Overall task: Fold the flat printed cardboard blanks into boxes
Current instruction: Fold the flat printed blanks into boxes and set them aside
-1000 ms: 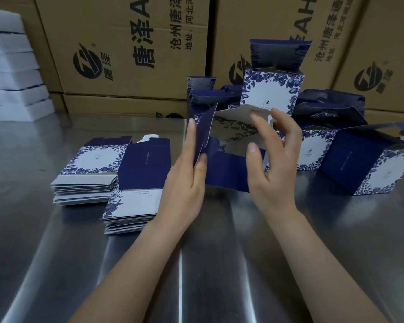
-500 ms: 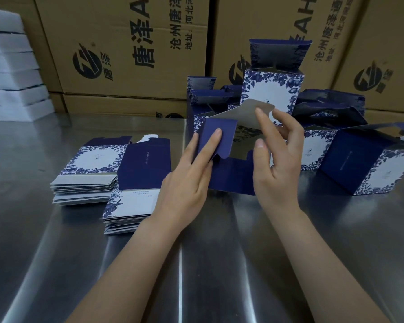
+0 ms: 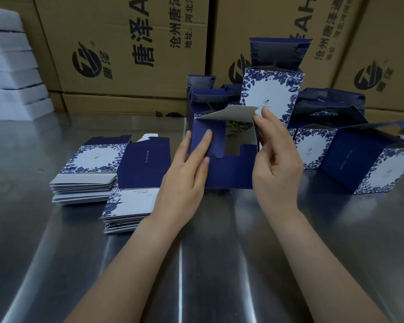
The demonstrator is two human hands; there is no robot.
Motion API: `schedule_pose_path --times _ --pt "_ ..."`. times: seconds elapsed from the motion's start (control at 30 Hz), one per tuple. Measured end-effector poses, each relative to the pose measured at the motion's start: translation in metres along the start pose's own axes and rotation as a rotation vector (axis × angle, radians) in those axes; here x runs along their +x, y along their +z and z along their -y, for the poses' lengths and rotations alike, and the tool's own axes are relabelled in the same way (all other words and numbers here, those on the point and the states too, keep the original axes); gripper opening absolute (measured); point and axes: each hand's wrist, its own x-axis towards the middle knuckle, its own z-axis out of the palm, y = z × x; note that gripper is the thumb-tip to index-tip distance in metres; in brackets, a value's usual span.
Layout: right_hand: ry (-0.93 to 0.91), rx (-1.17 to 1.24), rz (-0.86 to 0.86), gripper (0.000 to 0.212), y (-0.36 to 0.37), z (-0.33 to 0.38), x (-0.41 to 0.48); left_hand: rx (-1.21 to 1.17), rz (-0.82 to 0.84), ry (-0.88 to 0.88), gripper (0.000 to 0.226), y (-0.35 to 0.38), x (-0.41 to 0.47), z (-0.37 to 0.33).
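**Workpiece.** The half-folded box (image 3: 229, 176) stands on the metal table (image 3: 196, 264) at centre frame, with its dark blue wall toward the camera. Its top is open. A blue flap (image 3: 218, 141) is turned inward at the left side. A pale flap (image 3: 229, 114) stands raised across the rear edge.

**Left hand.** The left hand (image 3: 184, 176) lies against the left side of the box. Its fingers are straight and press flat on the blue flap.

**Right hand.** The right hand (image 3: 278, 166) is at the right side of the box. Its fingers are curled, and its fingertips pinch the right corner of the pale flap.

**Stock.** Two stacks of flat blanks lie left of the box. One stack (image 3: 86, 180) is at far left. The second stack (image 3: 135, 201) is just beside the left wrist.

**Finished items.** Finished boxes stand behind and to the right of the workpiece. One box (image 3: 369, 164) is at right. A tall one (image 3: 271, 94) with its lid up is directly behind.

**Surroundings.** Brown cartons (image 3: 126, 43) line the back. White slabs (image 3: 7, 73) are stacked at upper left.
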Motion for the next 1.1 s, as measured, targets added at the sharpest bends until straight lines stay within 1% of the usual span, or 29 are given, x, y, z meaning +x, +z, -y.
schedule_pose_path --times 0.17,0.27,0.47,0.6,0.7,0.8,0.93,1.1 --pt "0.089 0.091 0.006 0.047 0.0 -0.003 0.001 0.001 -0.03 0.009 0.048 0.001 -0.001 -0.003" --pt "0.185 0.193 -0.008 0.046 0.0 -0.003 0.003 -0.026 -0.063 -0.011 0.049 0.001 -0.001 -0.005" --pt "0.327 0.344 0.05 0.051 0.003 0.001 0.005 -0.011 -0.132 -0.038 0.07 0.008 -0.004 -0.007" --pt "0.437 0.421 0.071 0.054 0.002 0.004 0.005 0.013 -0.183 -0.016 0.069 0.008 -0.003 -0.008" --pt "0.533 0.543 0.076 0.055 0.001 0.004 0.007 0.016 -0.213 0.001 0.068 0.006 -0.003 -0.009" --pt "0.589 0.634 0.09 0.054 0.001 0.002 0.008 0.018 -0.231 0.014 0.071 0.005 -0.004 -0.011" --pt "0.612 0.658 0.089 0.052 0.001 0.001 0.01 0.004 -0.226 0.011 0.069 0.005 -0.004 -0.012" --pt "0.62 0.606 0.087 0.053 0.001 -0.001 0.009 -0.045 -0.155 -0.002 0.062 0.007 -0.005 -0.012"
